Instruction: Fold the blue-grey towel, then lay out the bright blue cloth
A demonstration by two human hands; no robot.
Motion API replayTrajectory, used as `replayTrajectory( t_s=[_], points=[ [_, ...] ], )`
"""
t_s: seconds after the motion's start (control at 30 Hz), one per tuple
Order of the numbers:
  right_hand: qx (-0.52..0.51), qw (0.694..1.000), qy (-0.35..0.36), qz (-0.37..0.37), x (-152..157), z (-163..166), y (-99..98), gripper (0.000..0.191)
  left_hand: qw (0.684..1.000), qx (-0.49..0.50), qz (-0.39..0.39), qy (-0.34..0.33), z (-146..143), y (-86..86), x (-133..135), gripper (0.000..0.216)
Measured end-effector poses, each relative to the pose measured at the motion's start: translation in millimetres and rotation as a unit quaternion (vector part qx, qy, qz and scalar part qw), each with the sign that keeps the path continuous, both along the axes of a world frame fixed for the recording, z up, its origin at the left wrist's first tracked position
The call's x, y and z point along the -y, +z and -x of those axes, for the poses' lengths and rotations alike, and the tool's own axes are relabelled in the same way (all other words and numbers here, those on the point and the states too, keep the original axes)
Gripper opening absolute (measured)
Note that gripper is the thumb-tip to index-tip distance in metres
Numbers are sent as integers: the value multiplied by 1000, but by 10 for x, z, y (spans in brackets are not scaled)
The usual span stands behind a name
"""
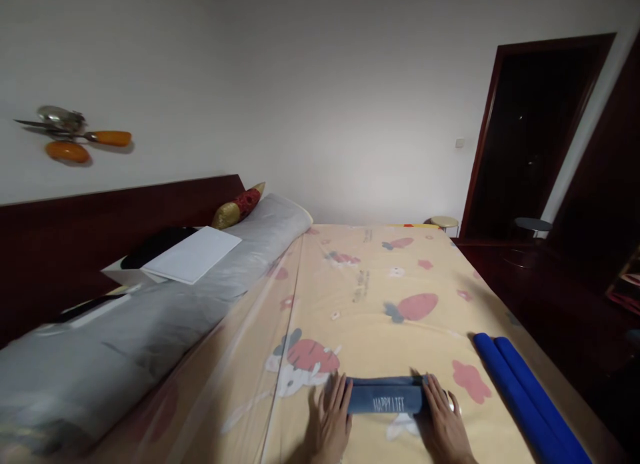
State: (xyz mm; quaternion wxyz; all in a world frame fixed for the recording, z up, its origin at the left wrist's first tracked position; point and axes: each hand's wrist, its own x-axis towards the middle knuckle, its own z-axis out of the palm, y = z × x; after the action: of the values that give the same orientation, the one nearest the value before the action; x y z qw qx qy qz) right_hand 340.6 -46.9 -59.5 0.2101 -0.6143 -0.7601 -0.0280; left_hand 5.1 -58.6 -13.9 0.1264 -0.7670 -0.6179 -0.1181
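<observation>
Now | left hand [333,417], right hand [443,425] | flat against folded cloth [385,396] (lettered)

The towel [385,396] was dark blue with white lettering. The sheet [380,277] was pale yellow, printed with red strawberries and cartoon animals. The two rolls [525,391] were bright blue, the bolster [150,317] grey, the headboard [75,237] dark red-brown.

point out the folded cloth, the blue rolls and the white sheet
folded cloth [385,399]: head view, lettered face
blue rolls [530,399]: head view, midway along the pair
white sheet [193,254]: head view, its centre
</observation>
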Motion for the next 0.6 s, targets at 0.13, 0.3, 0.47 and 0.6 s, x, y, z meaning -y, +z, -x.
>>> replayTrajectory(
  t_s=[0.13, 0.3, 0.47, 0.6],
  points=[
    [5, 1000, 0, 4, 173, -13, -209, 60, 1000, -13, 0, -18, -39, -185, 77, 83],
    [-16, 998, -30, 46, 121, 9, -38, 54, 1000, 12, 21, -9, -104, -263, -19, 76],
    [-2, 997, -13, 81, -190, 41, 523, 43, 993, 71, 89, 17, -178, -24, -290, 54],
    [7, 996, -9, 83, -253, 65, 624, 41, 991, 74, 108, 13, -165, 8, -330, 44]
  ],
)
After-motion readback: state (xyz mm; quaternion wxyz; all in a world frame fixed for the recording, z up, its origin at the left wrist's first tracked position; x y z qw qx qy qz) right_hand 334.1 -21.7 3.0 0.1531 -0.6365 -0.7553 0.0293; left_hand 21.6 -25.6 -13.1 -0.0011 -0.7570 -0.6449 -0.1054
